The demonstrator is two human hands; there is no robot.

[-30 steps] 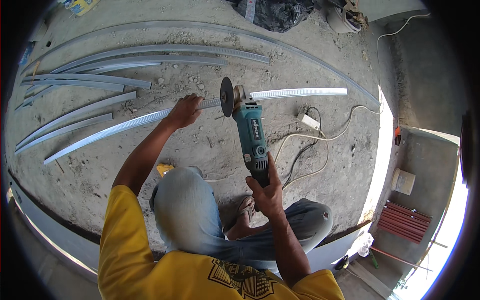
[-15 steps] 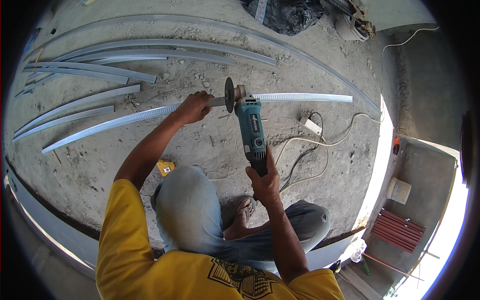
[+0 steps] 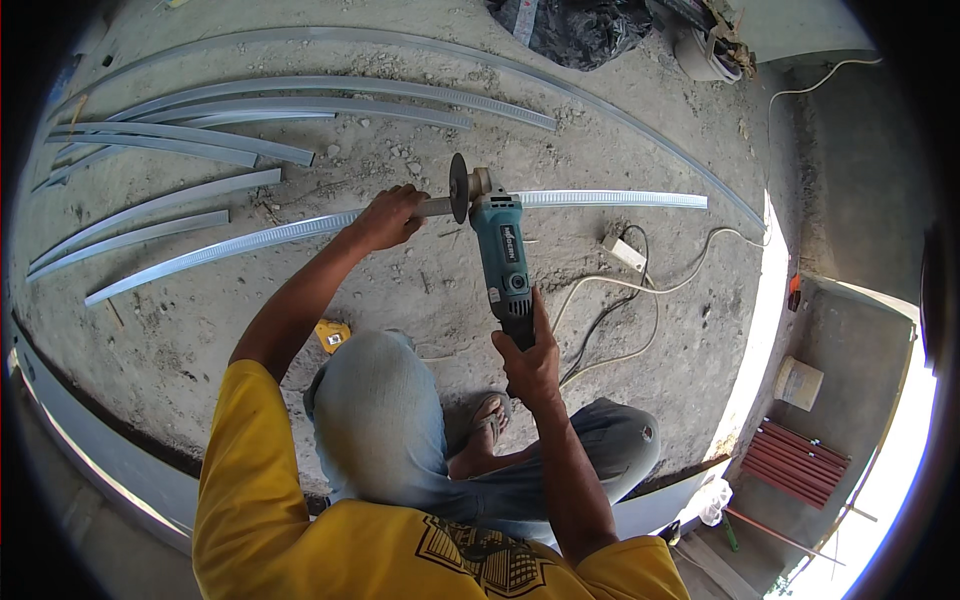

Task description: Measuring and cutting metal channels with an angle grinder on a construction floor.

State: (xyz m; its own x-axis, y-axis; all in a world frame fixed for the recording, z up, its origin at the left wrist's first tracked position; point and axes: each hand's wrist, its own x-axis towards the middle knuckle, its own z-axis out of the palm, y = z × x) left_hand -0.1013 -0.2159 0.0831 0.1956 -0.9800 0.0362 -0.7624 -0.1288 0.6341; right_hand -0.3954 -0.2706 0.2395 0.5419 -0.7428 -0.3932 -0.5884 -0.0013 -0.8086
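Note:
My right hand (image 3: 530,355) is wrapped round the rear body of a teal angle grinder (image 3: 503,245), which points away from me. Its dark cutting disc (image 3: 459,188) stands upright on edge, at the long metal profile. That silvery ribbed profile (image 3: 250,238) runs across the ground from the left, passes behind the grinder's head and continues to the right. Closed over the profile just left of the disc is my left hand (image 3: 392,217). Whether the disc cuts into the metal cannot be made out.
More metal profiles (image 3: 300,105) lie at the far left. A white socket block (image 3: 625,253) with cables rests right of the grinder. A yellow tape measure (image 3: 332,335) sits beside my left knee. A black plastic bag (image 3: 590,35) and a bucket (image 3: 703,55) stand at the back.
Hardly anything differs. The whole view has shifted very slightly; both hands keep their grip and the grinder stays at the same place on the profile.

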